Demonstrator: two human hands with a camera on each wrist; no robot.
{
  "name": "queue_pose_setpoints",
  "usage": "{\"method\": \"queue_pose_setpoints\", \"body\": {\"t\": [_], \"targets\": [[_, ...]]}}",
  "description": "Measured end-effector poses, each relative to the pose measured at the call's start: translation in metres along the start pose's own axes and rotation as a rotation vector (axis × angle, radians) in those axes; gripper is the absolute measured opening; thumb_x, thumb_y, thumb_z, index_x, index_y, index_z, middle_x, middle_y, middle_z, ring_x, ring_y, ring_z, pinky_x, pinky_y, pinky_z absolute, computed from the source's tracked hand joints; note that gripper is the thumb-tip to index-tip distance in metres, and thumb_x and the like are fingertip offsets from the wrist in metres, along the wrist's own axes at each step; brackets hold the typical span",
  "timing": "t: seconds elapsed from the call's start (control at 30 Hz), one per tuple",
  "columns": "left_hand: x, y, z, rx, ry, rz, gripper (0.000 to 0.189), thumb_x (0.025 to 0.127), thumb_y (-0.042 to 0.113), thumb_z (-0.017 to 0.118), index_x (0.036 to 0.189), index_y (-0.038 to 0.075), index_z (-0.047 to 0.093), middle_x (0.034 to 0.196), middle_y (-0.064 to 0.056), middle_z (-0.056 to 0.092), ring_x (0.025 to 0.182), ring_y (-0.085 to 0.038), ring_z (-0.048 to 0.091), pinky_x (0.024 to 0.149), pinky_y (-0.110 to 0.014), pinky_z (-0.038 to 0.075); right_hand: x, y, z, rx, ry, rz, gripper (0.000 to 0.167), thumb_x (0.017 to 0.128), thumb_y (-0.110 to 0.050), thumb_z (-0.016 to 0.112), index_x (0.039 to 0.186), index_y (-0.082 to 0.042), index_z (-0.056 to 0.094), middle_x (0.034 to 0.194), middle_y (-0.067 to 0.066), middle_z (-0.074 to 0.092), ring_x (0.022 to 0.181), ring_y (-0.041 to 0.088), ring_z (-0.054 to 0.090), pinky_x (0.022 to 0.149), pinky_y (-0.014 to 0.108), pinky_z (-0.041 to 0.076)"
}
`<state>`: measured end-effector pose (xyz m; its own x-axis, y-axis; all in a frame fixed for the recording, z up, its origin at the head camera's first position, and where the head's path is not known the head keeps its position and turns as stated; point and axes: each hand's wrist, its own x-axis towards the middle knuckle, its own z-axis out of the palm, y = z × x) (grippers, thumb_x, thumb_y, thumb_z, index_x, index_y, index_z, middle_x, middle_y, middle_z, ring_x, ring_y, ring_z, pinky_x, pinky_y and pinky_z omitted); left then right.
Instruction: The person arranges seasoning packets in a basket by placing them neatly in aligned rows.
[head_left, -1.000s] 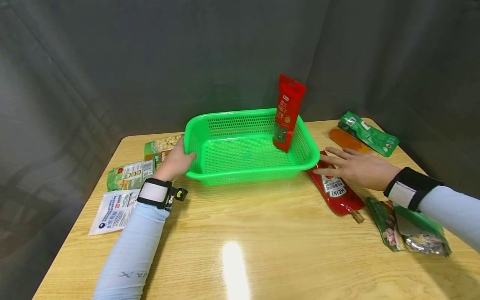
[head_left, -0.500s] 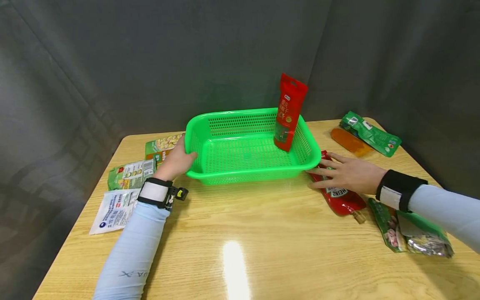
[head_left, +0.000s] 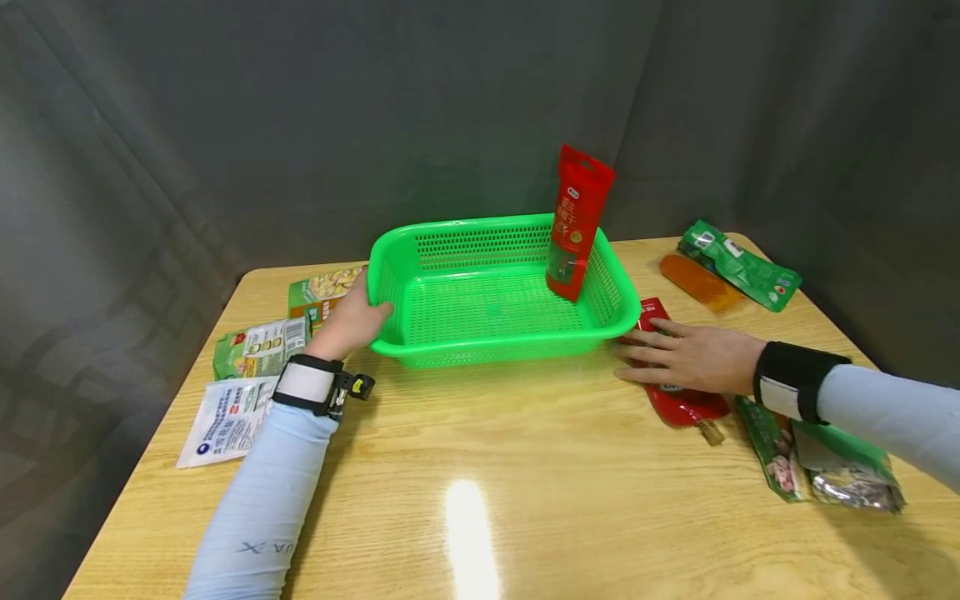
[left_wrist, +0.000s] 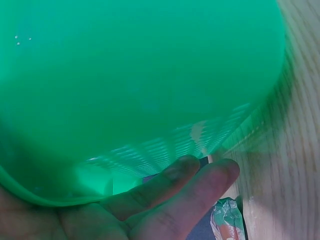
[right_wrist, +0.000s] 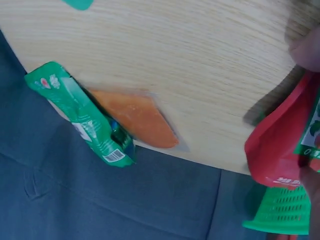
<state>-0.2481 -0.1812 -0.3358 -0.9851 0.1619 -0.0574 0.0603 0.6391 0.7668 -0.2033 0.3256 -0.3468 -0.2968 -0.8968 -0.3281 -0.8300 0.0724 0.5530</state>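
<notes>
My left hand [head_left: 351, 321] grips the left rim of a green plastic basket [head_left: 480, 340]. In the left wrist view, fingers [left_wrist: 185, 200] lie along the basket's outer wall. Inside the basket, at its right end, a red snack packet [head_left: 577, 217] stands leaning. My right hand [head_left: 690, 358] rests over a red ketchup pouch [head_left: 686, 408], fingers stretched across it and covering most of its label. In the right wrist view, the pouch [right_wrist: 275, 145] lies between the thumb and another finger, beside the basket.
On the left lie a yellow-green packet [head_left: 322, 287], a green packet [head_left: 258, 348] and a white packet [head_left: 225, 421]. On the right are a green pouch [head_left: 742, 267], an orange flat packet [head_left: 697, 282] and green-silver packets [head_left: 825, 458]. A dark curtain [head_left: 450, 108] hangs behind the table [head_left: 525, 500].
My right hand has come left and down onto the ketchup pouch, covering more of it, and the pouch has shifted slightly left. The left hand and basket have barely moved.
</notes>
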Motion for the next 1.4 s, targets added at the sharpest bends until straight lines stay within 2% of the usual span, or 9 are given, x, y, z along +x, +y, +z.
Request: {"method": "queue_pose_setpoints", "body": {"t": [0.13, 0.3, 0.4, 0.6, 0.8, 0.93, 1.07, 1.2, 1.4], "targets": [[0.0, 0.0, -0.001, 0.004, 0.004, 0.006, 0.072, 0.102, 0.015, 0.046, 0.159, 0.006, 0.003, 0.148, -0.027, 0.035, 0.128, -0.041, 0.042, 0.102, -0.057, 0.038, 0.001, 0.001, 0.0, 0.049, -0.037, 0.012, 0.11, 0.067, -0.022, 0.091, 0.155, -0.017, 0.027, 0.154, 0.015, 0.037, 0.14, 0.038, 0.035, 0.107, 0.052, 0.037], [-0.002, 0.002, 0.0, 0.03, 0.0, -0.01, 0.073, 0.102, 0.017, 0.046, 0.159, 0.006, 0.002, 0.149, -0.028, 0.034, 0.13, -0.042, 0.041, 0.103, -0.058, 0.037, 0.001, 0.003, 0.002, 0.157, -0.012, 0.033, 0.107, 0.065, -0.018, 0.092, 0.153, -0.014, 0.031, 0.15, 0.02, 0.042, 0.136, 0.04, 0.039, 0.101, 0.049, 0.045], [-0.003, 0.003, 0.0, 0.043, -0.006, -0.023, 0.074, 0.102, 0.019, 0.046, 0.159, 0.006, 0.0, 0.15, -0.028, 0.034, 0.129, -0.042, 0.041, 0.103, -0.058, 0.037, 0.0, 0.002, 0.006, 0.138, 0.028, 0.024, 0.106, 0.065, -0.017, 0.092, 0.152, -0.013, 0.032, 0.147, 0.02, 0.044, 0.134, 0.041, 0.042, 0.101, 0.05, 0.045], [-0.003, 0.004, 0.0, 0.032, -0.009, -0.018, 0.073, 0.102, 0.02, 0.046, 0.159, 0.006, 0.001, 0.148, -0.028, 0.036, 0.127, -0.042, 0.043, 0.101, -0.057, 0.038, 0.0, -0.001, 0.012, 0.112, 0.079, 0.018, 0.1, 0.072, -0.019, 0.088, 0.153, -0.013, 0.03, 0.148, 0.02, 0.044, 0.133, 0.041, 0.044, 0.103, 0.053, 0.041], [-0.004, 0.004, -0.003, 0.028, -0.006, -0.014, 0.074, 0.102, 0.019, 0.046, 0.159, 0.006, 0.002, 0.147, -0.028, 0.036, 0.127, -0.042, 0.043, 0.101, -0.057, 0.038, 0.004, 0.001, 0.007, 0.153, 0.049, 0.032, 0.095, 0.072, -0.016, 0.088, 0.151, -0.013, 0.035, 0.147, 0.02, 0.045, 0.132, 0.041, 0.044, 0.104, 0.054, 0.04], [-0.003, 0.003, -0.003, 0.04, -0.003, -0.017, 0.075, 0.102, 0.018, 0.046, 0.159, 0.005, 0.0, 0.15, -0.029, 0.032, 0.132, -0.043, 0.038, 0.105, -0.058, 0.035, 0.01, 0.0, 0.004, 0.202, 0.019, 0.071, 0.094, 0.068, -0.015, 0.091, 0.148, -0.011, 0.04, 0.146, 0.02, 0.046, 0.131, 0.043, 0.044, 0.103, 0.055, 0.041], [0.0, 0.001, -0.002, 0.023, 0.002, -0.011, 0.073, 0.102, 0.018, 0.047, 0.159, 0.005, 0.003, 0.148, -0.028, 0.035, 0.129, -0.042, 0.041, 0.104, -0.057, 0.036, 0.017, -0.006, 0.007, 0.241, 0.089, 0.11, 0.087, 0.067, -0.01, 0.091, 0.141, -0.008, 0.047, 0.141, 0.022, 0.051, 0.128, 0.045, 0.046, 0.102, 0.058, 0.04], [0.0, 0.001, -0.001, -0.011, -0.002, -0.001, 0.071, 0.102, 0.016, 0.047, 0.159, 0.007, 0.006, 0.145, -0.027, 0.039, 0.124, -0.04, 0.045, 0.1, -0.055, 0.04, 0.019, -0.006, 0.009, 0.24, 0.181, 0.105, 0.076, 0.069, -0.003, 0.088, 0.135, -0.006, 0.05, 0.135, 0.022, 0.055, 0.123, 0.045, 0.051, 0.101, 0.059, 0.04], [0.0, -0.001, -0.004, 0.014, 0.005, -0.002, 0.074, 0.102, 0.02, 0.047, 0.159, 0.007, 0.002, 0.153, -0.026, 0.031, 0.134, -0.04, 0.037, 0.107, -0.056, 0.034, 0.025, 0.001, 0.003, 0.149, 0.24, 0.054, 0.065, 0.073, -0.005, 0.086, 0.131, -0.006, 0.057, 0.125, 0.017, 0.062, 0.113, 0.038, 0.059, 0.097, 0.053, 0.046]]}}
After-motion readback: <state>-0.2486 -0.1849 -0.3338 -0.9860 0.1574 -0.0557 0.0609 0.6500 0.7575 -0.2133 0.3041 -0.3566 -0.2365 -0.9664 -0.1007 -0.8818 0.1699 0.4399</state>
